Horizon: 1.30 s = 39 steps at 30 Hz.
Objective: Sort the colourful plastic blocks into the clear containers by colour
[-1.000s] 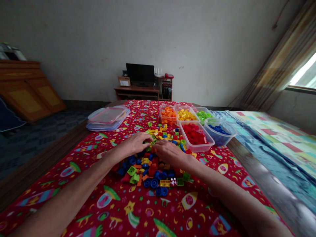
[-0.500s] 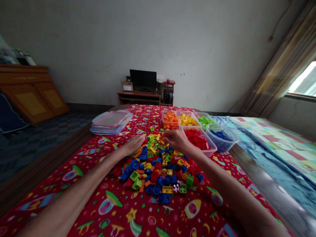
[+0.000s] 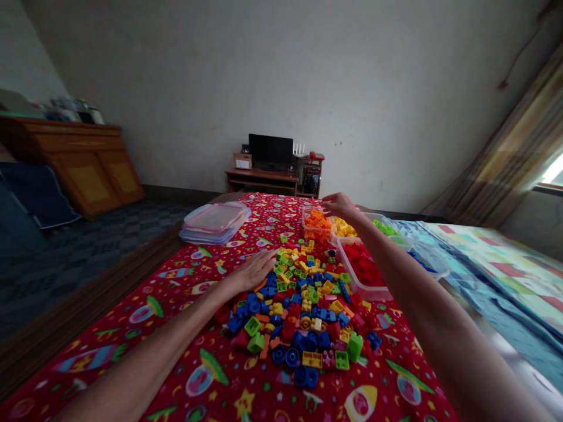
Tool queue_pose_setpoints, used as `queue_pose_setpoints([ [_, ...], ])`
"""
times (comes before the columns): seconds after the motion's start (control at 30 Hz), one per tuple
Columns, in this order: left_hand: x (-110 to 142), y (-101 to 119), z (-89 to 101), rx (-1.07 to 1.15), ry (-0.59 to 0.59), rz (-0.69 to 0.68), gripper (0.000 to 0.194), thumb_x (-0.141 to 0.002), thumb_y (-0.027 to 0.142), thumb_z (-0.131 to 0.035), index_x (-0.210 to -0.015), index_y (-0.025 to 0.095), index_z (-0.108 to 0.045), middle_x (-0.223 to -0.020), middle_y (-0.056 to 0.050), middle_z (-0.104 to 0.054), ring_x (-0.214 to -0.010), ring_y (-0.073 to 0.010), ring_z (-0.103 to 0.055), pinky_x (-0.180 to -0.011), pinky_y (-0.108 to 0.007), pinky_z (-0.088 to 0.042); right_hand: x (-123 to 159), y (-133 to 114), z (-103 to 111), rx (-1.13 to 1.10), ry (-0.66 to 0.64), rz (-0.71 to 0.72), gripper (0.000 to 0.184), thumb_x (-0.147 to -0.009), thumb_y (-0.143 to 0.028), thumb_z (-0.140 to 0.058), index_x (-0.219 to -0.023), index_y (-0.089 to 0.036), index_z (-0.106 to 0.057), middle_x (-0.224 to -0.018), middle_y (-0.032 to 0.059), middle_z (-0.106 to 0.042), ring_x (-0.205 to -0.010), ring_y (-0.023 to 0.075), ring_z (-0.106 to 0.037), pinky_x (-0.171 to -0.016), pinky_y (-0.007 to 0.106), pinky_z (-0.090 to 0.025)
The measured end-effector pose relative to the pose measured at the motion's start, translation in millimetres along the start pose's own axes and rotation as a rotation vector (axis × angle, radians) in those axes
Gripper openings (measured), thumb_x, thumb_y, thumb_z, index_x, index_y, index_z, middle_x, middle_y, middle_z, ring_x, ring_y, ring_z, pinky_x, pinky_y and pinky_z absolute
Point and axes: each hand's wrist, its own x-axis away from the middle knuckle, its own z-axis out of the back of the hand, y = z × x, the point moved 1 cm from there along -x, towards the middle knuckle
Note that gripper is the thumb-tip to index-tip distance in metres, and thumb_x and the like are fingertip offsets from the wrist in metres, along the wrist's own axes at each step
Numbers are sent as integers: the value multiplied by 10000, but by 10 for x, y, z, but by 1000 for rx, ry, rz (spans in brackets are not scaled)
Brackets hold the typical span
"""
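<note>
A loose pile of toy building bricks [image 3: 303, 305] in blue, yellow, green, red and orange is spread over the red patterned cloth. My left hand [image 3: 257, 271] lies at the pile's left edge, fingers stretched out and holding nothing. Farther off, my right hand [image 3: 341, 205] hovers over the border between the box of orange bricks [image 3: 317, 225] and the box of yellow bricks [image 3: 344, 227]. Its fingers look slightly apart, and no brick shows between them. The right forearm crosses in front of the box of red bricks [image 3: 360, 264] and partly hides the blue bricks' tub [image 3: 433, 266].
A box of green bricks [image 3: 384, 225] stands behind my right arm. Stacked clear lids [image 3: 215, 221] lie at the table's left. A bed [image 3: 492, 264] adjoins on the right; a desk with a monitor [image 3: 271, 151] stands against the far wall.
My right hand has lifted from the pile's far edge and moved forward and right, over the boxes. My left hand stays beside the pile. The whole view has shifted slightly.
</note>
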Motion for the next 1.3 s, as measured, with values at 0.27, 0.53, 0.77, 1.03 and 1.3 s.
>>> queue_pose_setpoints([
  [0.27, 12, 16, -6, 39, 30, -22, 741, -919, 630, -133, -1427, 152, -384, -1460, -99, -442, -1358, -235, -385, -1150, -404, -266, 808, 33, 200, 85, -199, 220, 186, -863, -206, -553, -926, -135, -712, -729, 50, -698, -672, 150, -664, -623, 262, -556],
  [0.53, 194, -123, 470, 54, -20, 16, 739, -933, 612, -158, -1410, 99, -394, -1463, -103, -433, -1355, -218, -386, -1138, -370, -273, 2419, 147, 236, 414, -245, 600, 545, -905, -337, -543, -1426, -239, -413, -1412, 145, -481, -1181, 263, -567, -910, 410, -532],
  [0.77, 1148, -159, 518, -22, -90, 16, 902, -834, 750, -300, -1517, 185, -130, -1555, -144, -232, -1393, -324, -300, -1087, -449, -352, 3167, 579, 133, 608, -224, 642, 727, -867, -359, -589, -1502, -273, -244, -1578, 144, -123, -1383, 347, -305, -956, 478, -501],
  [1.03, 1303, 506, -38, -97, -13, -184, 1273, -521, 791, -652, -1513, 310, -14, -1587, -164, 40, -1417, -470, -58, -1069, -646, -258, 2991, 361, -228, 599, -281, 688, 741, -880, -381, -564, -1510, -221, -207, -1578, 190, -2, -1438, 367, -91, -1052, 552, -370],
  [1.3, 721, 795, -171, -61, 164, -269, 968, -704, 713, -589, -1485, 260, -240, -1567, -166, -140, -1421, -402, -152, -1120, -578, -232, 2441, 167, -499, 532, -333, 721, 617, -866, -462, -570, -1384, -154, -443, -1494, 255, -267, -1411, 384, -196, -1062, 588, -332],
])
